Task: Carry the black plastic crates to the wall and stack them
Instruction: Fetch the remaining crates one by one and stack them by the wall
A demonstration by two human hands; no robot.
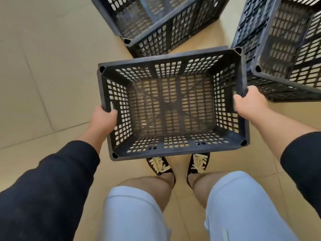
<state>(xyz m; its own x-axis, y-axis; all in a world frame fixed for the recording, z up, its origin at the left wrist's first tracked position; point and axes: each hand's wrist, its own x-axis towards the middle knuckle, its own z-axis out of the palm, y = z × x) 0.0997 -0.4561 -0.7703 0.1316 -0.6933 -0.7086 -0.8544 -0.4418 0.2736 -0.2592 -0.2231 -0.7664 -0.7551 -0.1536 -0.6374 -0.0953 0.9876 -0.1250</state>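
Observation:
An empty black perforated plastic crate (171, 150) hangs level in front of my knees, above my feet. My left hand (102, 121) grips its left short side at the rim, thumb over the top edge. At the opposite short side my right hand (250, 103) grips the rim the same way. A second black crate (166, 32) lies on the floor straight ahead, turned at an angle. A third black crate (284, 66) sits at the upper right, close to the held crate's far right corner.
Beige tiled floor (43, 75) spreads out to the left. My shoes (159, 165) stand directly beneath the held crate. No wall shows in this view.

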